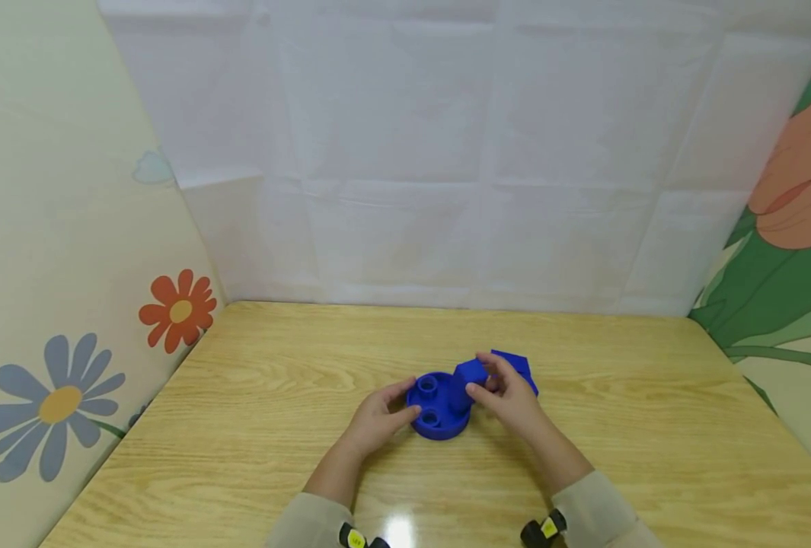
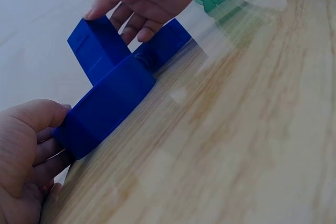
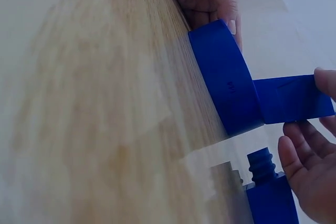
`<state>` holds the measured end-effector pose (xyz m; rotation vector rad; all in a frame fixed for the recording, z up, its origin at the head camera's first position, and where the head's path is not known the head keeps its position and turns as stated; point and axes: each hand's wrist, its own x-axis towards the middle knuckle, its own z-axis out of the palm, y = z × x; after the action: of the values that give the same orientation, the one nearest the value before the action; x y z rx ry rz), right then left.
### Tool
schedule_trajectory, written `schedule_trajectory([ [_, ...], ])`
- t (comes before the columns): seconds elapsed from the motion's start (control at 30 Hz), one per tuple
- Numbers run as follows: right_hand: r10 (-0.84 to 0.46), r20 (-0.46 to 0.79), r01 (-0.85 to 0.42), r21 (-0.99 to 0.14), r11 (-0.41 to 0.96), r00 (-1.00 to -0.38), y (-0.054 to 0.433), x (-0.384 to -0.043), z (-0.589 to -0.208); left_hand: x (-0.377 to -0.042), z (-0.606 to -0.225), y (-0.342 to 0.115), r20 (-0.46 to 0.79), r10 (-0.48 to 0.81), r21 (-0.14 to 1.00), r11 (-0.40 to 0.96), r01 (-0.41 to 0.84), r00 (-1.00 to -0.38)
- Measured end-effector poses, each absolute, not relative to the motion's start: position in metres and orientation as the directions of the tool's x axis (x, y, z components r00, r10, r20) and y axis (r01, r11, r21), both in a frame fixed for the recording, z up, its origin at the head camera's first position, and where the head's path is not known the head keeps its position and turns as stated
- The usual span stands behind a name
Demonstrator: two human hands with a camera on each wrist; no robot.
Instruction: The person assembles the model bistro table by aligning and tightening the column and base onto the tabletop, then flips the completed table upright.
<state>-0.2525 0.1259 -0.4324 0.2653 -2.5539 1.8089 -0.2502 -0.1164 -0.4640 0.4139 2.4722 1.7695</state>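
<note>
A round blue base (image 1: pixel 441 431) lies flat on the wooden table, two round sockets showing on its upper face. My left hand (image 1: pixel 375 423) grips its left rim between thumb and fingers. Upright on the right part of the base stands a blue block-shaped leg (image 3: pixel 291 99), its lower end hidden against the base. My right hand (image 1: pixel 518 405) pinches the top of this leg with the thumb in front and fingers behind. Just beyond the right hand lies a second blue leg (image 1: pixel 517 362); the right wrist view shows a threaded stud (image 3: pixel 261 165) on its end.
The wooden table (image 1: pixel 254 396) reaches back to a white cloth (image 1: pixel 405 152). Flower-patterned cloth (image 1: pixel 49 228) hangs on the left, with a similar leafy one (image 1: pixel 789 297) on the right.
</note>
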Motion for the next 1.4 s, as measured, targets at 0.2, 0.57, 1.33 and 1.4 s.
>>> schedule_trajectory([
  [0.2, -0.115, 0.096, -0.127, -0.946, 0.297, -0.989, 0.124, -0.254, -0.433, -0.25, -0.463, -0.116, 0.098, 0.258, 0.936, 0.306, 0.177, -0.961],
  [0.57, -0.051, 0.129, -0.138, -0.953, 0.268, -0.99, 0.117, -0.253, -0.437, -0.25, -0.463, -0.116, 0.106, 0.26, 0.938, 0.296, 0.183, -0.96],
  [1.33, 0.06, 0.09, -0.084, -0.991, 0.104, -0.994, 0.103, -0.246, -0.448, -0.25, -0.464, -0.116, 0.102, 0.265, 0.942, 0.284, 0.179, -0.959],
  [1.4, 0.066, 0.097, -0.09, -0.991, 0.098, -0.993, 0.102, -0.244, -0.448, -0.251, -0.464, -0.116, 0.105, 0.263, 0.941, 0.284, 0.181, -0.959],
])
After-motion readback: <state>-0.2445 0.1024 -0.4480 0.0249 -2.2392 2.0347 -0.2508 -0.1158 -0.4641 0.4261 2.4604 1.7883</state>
